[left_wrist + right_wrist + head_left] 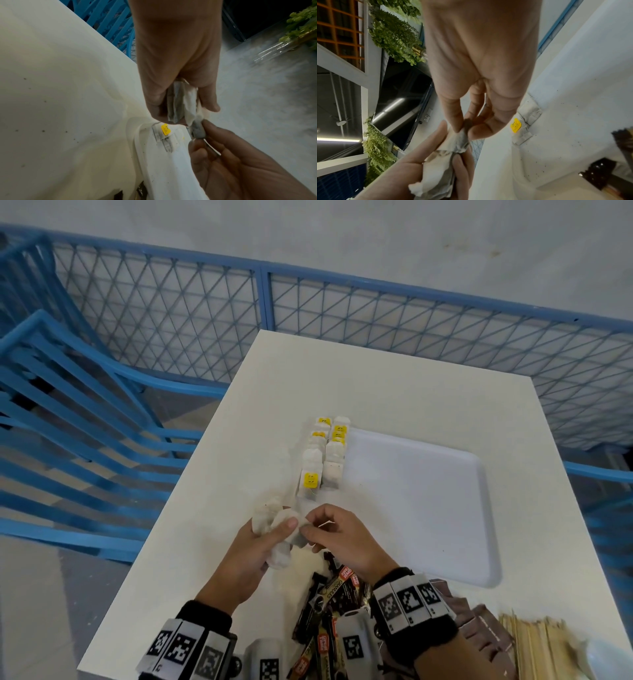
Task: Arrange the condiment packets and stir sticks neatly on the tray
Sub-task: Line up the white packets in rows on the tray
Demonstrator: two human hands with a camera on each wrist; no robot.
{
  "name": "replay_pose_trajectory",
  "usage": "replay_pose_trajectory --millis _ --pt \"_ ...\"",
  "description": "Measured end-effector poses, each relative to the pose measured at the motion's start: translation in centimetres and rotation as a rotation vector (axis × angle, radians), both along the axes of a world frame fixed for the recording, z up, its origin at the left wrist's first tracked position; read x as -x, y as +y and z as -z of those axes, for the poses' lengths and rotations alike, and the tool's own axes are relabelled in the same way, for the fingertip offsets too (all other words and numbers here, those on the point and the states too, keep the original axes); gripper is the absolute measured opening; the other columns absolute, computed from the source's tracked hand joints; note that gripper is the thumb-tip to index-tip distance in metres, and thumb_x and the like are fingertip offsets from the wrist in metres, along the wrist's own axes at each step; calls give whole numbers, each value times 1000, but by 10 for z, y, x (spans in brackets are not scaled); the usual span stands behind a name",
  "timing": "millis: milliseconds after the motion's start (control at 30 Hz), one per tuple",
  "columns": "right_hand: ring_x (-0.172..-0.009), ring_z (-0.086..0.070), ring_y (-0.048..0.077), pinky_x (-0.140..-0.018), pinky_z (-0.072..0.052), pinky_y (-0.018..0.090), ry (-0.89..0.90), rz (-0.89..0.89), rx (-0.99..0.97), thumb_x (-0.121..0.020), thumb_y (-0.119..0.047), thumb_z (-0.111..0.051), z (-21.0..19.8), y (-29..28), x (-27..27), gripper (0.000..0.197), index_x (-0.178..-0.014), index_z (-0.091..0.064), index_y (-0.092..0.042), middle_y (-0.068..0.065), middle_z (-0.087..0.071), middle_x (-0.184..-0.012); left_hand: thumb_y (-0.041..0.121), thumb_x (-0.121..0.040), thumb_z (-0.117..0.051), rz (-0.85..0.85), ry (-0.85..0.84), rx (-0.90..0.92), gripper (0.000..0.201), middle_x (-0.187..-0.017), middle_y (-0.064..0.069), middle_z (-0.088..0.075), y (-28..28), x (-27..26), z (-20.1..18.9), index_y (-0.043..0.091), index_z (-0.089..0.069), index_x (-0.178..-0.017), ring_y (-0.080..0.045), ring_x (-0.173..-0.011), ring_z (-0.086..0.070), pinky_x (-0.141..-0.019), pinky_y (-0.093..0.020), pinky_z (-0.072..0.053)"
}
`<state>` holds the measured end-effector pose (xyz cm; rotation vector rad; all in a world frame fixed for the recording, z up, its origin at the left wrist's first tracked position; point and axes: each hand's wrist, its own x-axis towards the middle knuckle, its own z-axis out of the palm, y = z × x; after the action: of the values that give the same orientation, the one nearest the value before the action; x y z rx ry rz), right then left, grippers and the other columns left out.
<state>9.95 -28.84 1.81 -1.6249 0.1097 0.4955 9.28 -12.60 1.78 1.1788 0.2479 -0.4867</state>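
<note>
A white tray (445, 508) lies on the white table. Two rows of tea bags (323, 460) with yellow tags run along its left side. My left hand (263, 542) grips a bunch of loose tea bags (279, 546) just in front of the tray. My right hand (317, 530) pinches one tea bag at the edge of that bunch. In the left wrist view the left hand (180, 105) grips the bunch (181, 104) and the right hand (205, 136) pinches a grey bag (197, 128). The right wrist view shows the right hand (465, 128) pinching above the bunch (440, 171).
A pile of dark coffee sachets (335, 607) lies at the table's near edge under my right wrist. Brown packets (479, 628) and wooden stir sticks (534, 642) lie to the right. A blue mesh fence (267, 302) and blue chairs (68, 412) border the table.
</note>
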Motion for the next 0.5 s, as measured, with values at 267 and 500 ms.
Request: replay_pose_trajectory --millis 267,500 --pt "-64 -58 14 -60 -50 22 52 -35 -40 -85 -9 -64 7 -7 4 10 -89 -56 -5 10 -62 -79 22 -57 -85 -99 41 -35 60 -79 -2 -68 4 -2 8 9 -59 -110 -9 -63 -64 -48 -19 -46" --pt "-64 -63 14 -64 -54 19 92 191 -93 -84 -2 -64 19 -24 -5 8 -86 -56 -5 9 -67 -78 26 -66 -82 -166 102 5 45 -77 1 -58 13 -2 13 12 -59 -102 -8 -64 -55 -49 -18 -43"
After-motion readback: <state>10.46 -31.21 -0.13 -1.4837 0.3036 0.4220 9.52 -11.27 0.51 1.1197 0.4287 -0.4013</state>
